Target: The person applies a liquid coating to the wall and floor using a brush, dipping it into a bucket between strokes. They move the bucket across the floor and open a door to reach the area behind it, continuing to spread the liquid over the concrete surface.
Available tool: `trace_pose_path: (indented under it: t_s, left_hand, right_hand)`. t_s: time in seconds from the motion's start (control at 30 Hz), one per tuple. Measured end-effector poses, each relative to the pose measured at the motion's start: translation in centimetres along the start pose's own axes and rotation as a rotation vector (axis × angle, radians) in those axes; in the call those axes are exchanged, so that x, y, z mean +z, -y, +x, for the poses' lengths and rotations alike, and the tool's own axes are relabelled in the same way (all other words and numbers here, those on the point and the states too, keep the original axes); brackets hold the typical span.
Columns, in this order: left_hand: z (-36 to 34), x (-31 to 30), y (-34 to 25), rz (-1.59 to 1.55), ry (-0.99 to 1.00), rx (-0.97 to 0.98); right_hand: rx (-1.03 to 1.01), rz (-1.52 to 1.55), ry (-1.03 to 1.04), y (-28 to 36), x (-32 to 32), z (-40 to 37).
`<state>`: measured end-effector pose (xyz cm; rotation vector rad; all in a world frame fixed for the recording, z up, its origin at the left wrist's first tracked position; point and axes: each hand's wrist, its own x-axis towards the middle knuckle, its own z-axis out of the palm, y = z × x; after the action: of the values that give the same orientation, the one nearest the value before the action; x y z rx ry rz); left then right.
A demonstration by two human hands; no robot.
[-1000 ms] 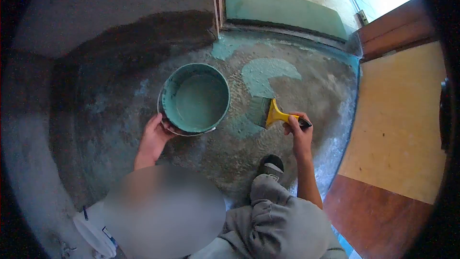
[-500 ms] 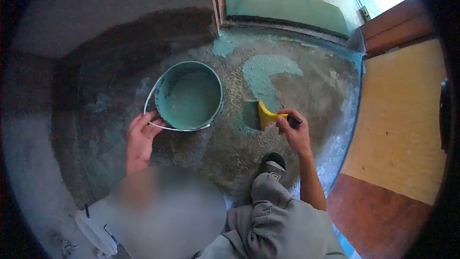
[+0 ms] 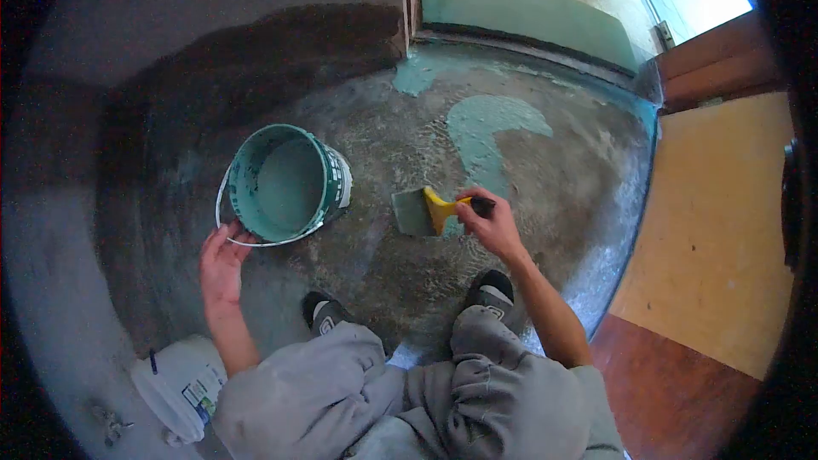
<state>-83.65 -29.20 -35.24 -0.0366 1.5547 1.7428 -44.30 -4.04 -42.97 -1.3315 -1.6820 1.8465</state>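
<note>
My left hand (image 3: 223,268) grips the near-left rim of a bucket (image 3: 339,175), its fingers curled at the edge by the white wire handle (image 3: 223,196). The bucket is tilted to the left, and its inside is coated with green paste-like material. In my right hand (image 3: 490,226) is a wide scraper (image 3: 439,209) with a yellow and black handle. Its flat blade, smeared greyish green, points left and lies close over the floor. Beyond it, a hook-shaped patch of green paste (image 3: 490,136) covers part of the rough grey floor (image 3: 375,247).
A white container (image 3: 175,383) lies at lower left beside my leg. My shoes (image 3: 490,290) stand on the floor near the scraper. A green-topped step (image 3: 528,21) crosses the doorway at the back. Wooden panels (image 3: 707,230) line the right side.
The bucket has moved left and tipped over to that side, with my left hand moving along. My right hand has drawn the scraper left, turning more of its blade into view.
</note>
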Motion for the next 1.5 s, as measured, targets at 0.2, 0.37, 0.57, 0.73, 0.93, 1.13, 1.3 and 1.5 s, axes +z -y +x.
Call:
trace_pose_path:
  t_s: [0.2,0.37,0.57,0.73,0.93,1.13,1.3,1.5]
  left_hand:
    - [0.2,0.3,-0.6,0.243,0.055,0.034]
    - [1.6,-1.4,-4.8,0.451,0.113,-0.003]
    - [5.1,-0.1,-11.7,0.452,0.099,0.219]
    - [8.1,4.4,-17.4,0.546,0.057,0.353]
    - [11.2,13.3,-21.4,0.61,0.023,0.525]
    - [11.7,26.4,-23.5,0.844,-0.034,0.952]
    - [11.3,35.4,-24.9,0.789,-0.23,1.118]
    - [7.8,42.4,-20.4,0.628,-0.331,0.976]
  right_hand:
    - [-0.074,-0.203,-0.237,-0.1,-3.0,-3.3]
    - [-0.058,0.012,-0.26,2.0,-2.7,-4.9]
    - [-0.105,0.17,-0.143,-0.1,2.8,-3.0]
    - [-0.019,0.174,-0.233,-3.0,1.5,-3.9]
    - [-0.038,0.06,-0.404,-3.4,-6.0,-6.1]
    - [-0.114,0.022,-0.594,-0.5,-9.0,-6.9]
    - [-0.148,0.03,-0.674,1.6,-9.5,-7.1]
    - [-0.145,0.2,-0.503,0.3,-8.0,-6.2]
